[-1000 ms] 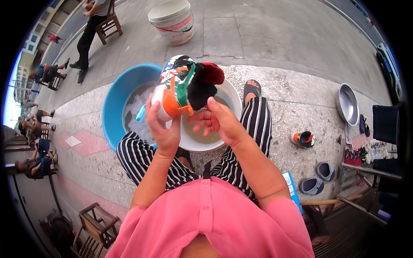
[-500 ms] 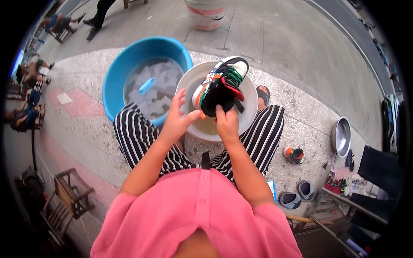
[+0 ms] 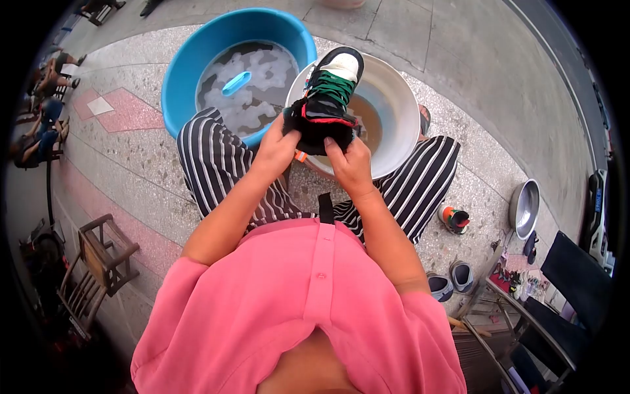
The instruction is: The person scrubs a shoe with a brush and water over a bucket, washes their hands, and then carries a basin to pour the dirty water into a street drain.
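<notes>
Holding one sneaker [image 3: 333, 92] over one white basin [image 3: 401, 115]

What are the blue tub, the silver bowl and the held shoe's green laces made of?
The blue tub: probably plastic, smooth and evenly coloured.
The silver bowl: looks like metal, shiny grey with bright reflections.
The green laces: seem like matte fabric, thin strips criss-crossing; which fibre, I can't tell.

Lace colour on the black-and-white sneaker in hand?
Dark green laces, seen best in the head view, on top of the held sneaker.
</notes>
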